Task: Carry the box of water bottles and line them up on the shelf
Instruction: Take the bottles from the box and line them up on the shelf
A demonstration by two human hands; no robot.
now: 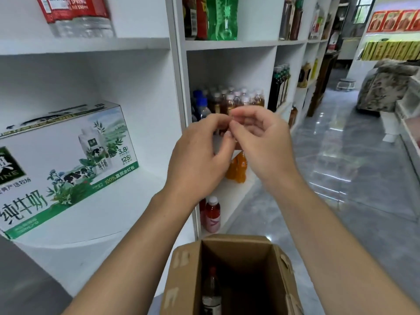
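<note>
An open brown cardboard box (231,276) stands on the floor below my arms, with one dark bottle (211,289) with a red cap upright inside it. My left hand (197,160) and my right hand (261,144) are raised together in front of the white shelf (229,44), fingertips touching each other. Whether anything small is pinched between them is hidden. Behind my hands, on the middle shelf, stand rows of brown-drink bottles (238,98) with white caps. Blue-capped bottles (201,105) are at their left.
A milk carton case (68,164) sits in the left shelf bay. Orange bottles (237,168) and a red-drink bottle (212,214) stand on lower shelves. A pack of water (79,17) is on the upper left shelf. The tiled aisle (341,178) runs to the right.
</note>
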